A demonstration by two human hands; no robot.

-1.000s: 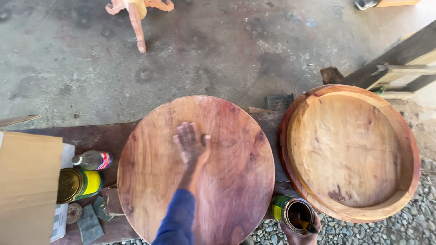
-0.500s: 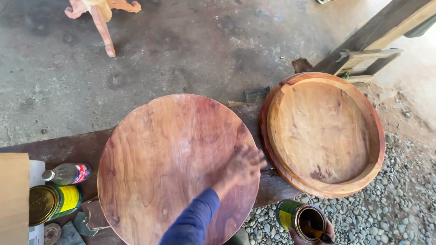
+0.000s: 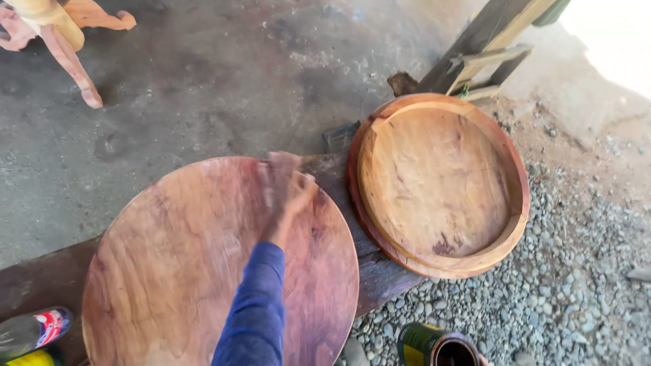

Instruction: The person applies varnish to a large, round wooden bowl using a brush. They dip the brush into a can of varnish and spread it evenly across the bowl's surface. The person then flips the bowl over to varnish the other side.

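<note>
My left hand (image 3: 288,193), in a blue sleeve, lies flat on the upper right part of a round reddish wooden board (image 3: 183,271). The hand is blurred by motion, and I cannot tell whether anything is under the palm. The board rests on a dark wooden beam (image 3: 380,271). At the bottom edge a dark open can (image 3: 434,346) with a green and yellow label hangs over the gravel. Only a sliver of my right hand (image 3: 483,358) shows beside it, holding it.
A lighter round wooden tray (image 3: 441,183) with a raised rim leans on the beam to the right. Grey gravel (image 3: 576,285) lies at lower right and concrete floor (image 3: 203,81) behind. A carved wooden leg (image 3: 64,54) stands at top left. A bottle (image 3: 37,329) lies at bottom left.
My left hand has swept across the board, from its middle to the right edge, then up to the upper right. The view has shifted right, so the can sits lower.
</note>
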